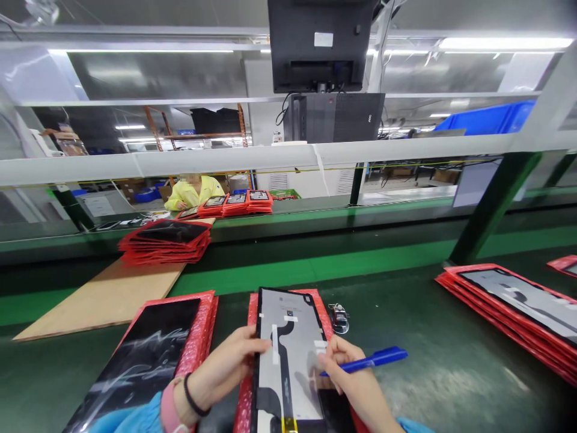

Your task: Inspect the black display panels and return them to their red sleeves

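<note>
A tablet display panel [295,349], its grey back facing up with a black flex cable and white tape strips, lies tilted over red bubble wrap [322,310] in front of me. My left hand [229,364] grips its left edge, thumb on top. Between the fingers of my right hand [349,373] is a blue pen [381,359], and these fingers rest against the panel's right edge. To the left, a black glossy screen [144,355] lies on red bubble wrap. A small clear-and-dark object [339,319] sits just beyond the panel's right corner.
Stacked panels in red wrap [509,307] stand at right. Another red stack [164,240] rests on a wooden board [103,300] at back left. A green post [496,207] rises from the bench. Across it, a person in yellow [198,192] is near more stacks [237,204].
</note>
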A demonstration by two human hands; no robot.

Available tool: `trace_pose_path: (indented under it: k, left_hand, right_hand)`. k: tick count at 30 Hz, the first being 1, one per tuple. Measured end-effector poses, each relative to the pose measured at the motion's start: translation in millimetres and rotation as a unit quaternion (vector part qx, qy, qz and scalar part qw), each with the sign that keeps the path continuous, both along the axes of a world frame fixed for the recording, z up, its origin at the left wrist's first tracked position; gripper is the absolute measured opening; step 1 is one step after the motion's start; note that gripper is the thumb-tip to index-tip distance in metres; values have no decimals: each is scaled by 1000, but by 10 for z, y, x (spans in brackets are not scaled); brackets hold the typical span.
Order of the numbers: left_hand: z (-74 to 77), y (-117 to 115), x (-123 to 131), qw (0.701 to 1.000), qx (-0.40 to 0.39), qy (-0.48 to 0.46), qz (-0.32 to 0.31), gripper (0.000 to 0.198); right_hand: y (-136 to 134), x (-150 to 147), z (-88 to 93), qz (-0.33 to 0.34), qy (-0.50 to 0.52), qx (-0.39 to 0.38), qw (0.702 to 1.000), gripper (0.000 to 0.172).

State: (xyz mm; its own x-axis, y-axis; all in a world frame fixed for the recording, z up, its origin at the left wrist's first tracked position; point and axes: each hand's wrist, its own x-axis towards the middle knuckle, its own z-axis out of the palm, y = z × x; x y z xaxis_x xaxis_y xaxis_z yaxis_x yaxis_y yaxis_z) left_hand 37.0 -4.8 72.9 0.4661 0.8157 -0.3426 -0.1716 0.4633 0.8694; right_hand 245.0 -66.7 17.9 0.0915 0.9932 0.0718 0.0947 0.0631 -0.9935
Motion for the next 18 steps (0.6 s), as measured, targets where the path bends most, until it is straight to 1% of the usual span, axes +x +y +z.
trace_pose_path:
  k: [1,3,5,7,10,12,14,16,18]
  left_hand:
    - [-20,-21,73,1000,12,0,-4,34]
    - [-71,-69,179,999,33,4,8,35]
    - [-100,-112,220,998,52,7,25,36]
    - [-73,-134,212,996,74,8,39,40]
    - [73,-124,169,989,127,8,75,50]
    - [204,-101,146,979,174,4,104,51]
    - [329,-77,135,971,204,-6,126,51]
    - [436,-60,135,968,210,-18,135,52]
    - [525,-52,147,966,214,-27,143,54]
  right_hand:
    - [3,1,-5,-1,14,0,1000,36]
    - [-4,12,-8,-4,38,4,999,40]
    - [-36,52,16,-10,56,13,998,42]
    - [-87,133,77,-23,65,27,997,40]
    - [-147,303,221,-62,104,72,990,31]
    - [-148,401,330,-82,142,105,981,28]
    - [-120,455,439,-92,161,121,975,29]
    - [-75,460,547,-93,160,120,975,34]
    - [-31,433,647,-79,144,113,980,37]
